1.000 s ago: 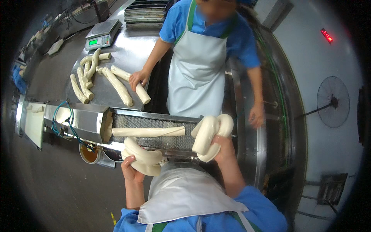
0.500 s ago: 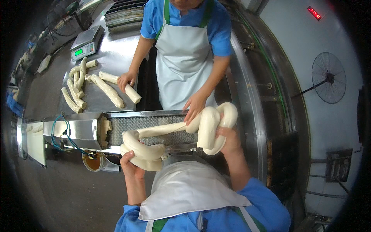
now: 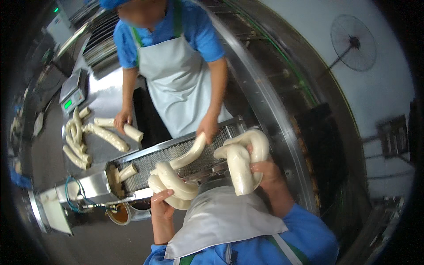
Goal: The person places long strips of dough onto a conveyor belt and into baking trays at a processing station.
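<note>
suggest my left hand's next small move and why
Perhaps ease your left hand and its dough coil toward your apron: in this view, the coil overlaps the dough strip that the co-worker's hand grips; whether they touch is unclear.

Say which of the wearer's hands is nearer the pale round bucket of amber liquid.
Left. The left hand is a short way right of the bucket; the right hand is much farther right.

Plain cream-white is shown by the left coil and right coil within the grip. Beyond it, a grey mesh pattern is borne by the belt; on the body side, white is shown by the apron, blue by the sleeve.
</note>
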Available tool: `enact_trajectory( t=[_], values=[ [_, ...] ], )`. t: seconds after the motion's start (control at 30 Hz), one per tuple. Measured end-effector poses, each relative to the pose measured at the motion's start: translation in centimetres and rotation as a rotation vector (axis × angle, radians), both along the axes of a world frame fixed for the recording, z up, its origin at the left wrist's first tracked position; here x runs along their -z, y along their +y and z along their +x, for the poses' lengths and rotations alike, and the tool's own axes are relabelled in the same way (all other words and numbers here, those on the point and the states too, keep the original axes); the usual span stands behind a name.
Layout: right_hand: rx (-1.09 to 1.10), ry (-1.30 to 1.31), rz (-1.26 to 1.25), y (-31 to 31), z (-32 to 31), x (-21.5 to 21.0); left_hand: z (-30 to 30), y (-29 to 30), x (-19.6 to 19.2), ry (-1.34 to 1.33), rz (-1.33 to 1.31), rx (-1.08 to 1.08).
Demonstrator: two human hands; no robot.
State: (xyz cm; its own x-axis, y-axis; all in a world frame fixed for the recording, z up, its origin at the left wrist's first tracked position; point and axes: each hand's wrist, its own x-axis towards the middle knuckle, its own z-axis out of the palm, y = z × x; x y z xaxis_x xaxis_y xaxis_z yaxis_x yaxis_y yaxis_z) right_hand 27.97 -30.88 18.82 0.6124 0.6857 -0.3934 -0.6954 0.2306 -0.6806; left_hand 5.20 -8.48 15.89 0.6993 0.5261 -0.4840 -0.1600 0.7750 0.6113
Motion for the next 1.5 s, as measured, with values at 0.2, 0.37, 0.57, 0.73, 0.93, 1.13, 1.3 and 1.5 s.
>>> enact_trajectory(
  t=[0.2,0.37,0.57,0.73,0.93,1.13,1.3,1.5],
  values=[
    [0.138,-0.040,0.010,-2.6,-0.6,-1.4,4.1,-0.9,0.2,-0.117,-0.075,0.124],
    [0.218,-0.048,-0.024,-5.4,-0.2,-0.7,6.1,-1.6,0.1,-0.232,-0.090,0.164],
    [0.314,-0.113,0.183,-8.3,0.3,0.5,7.7,-3.2,-1.6,-0.081,0.042,0.150],
    [0.517,-0.171,0.324,-10.0,-0.4,0.2,7.3,-2.1,0.0,-0.172,-0.032,0.173],
    [0.519,-0.141,0.286,-12.6,-0.3,-0.9,6.8,-1.3,1.4,-0.119,-0.030,0.143],
    [0.882,-0.227,-0.057,-15.9,4.8,-4.6,6.3,-1.0,1.4,-0.156,-0.048,0.120],
    [0.961,-0.552,0.005,-20.0,11.5,-10.5,5.8,-1.3,1.3,-0.123,-0.063,0.109],
    [0.971,-0.746,-0.178,-20.1,16.5,-8.9,5.6,-2.4,1.1,-0.051,-0.024,0.058]
  ],
)
